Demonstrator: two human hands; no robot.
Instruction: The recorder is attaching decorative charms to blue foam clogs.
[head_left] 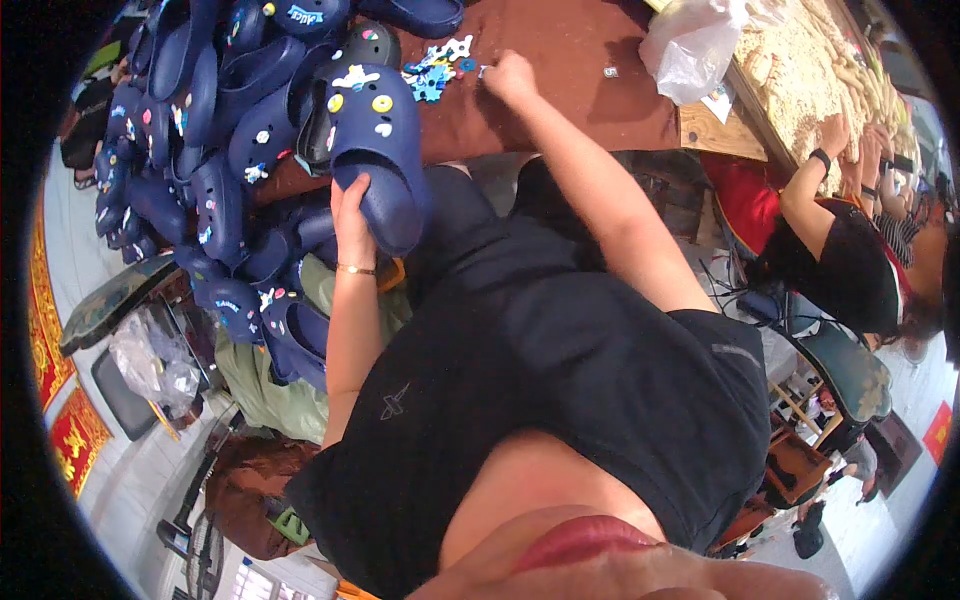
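Observation:
My left hand (350, 212) grips the heel end of a navy blue foam clog (378, 150) that carries several small coloured charms on its top. My right hand (510, 76) reaches out over the brown table (560, 90), fingers closed at the edge of a small heap of blue and white charms (435, 68). Whether a charm is pinched in those fingers is hidden. A gold bracelet sits on my left wrist.
A big pile of navy clogs (200, 130) fills the table's left side and spills downward. A clear plastic bag (690, 45) lies at the table's right end. Another person in black (850, 270) works at a neighbouring table of pale pieces (800, 80).

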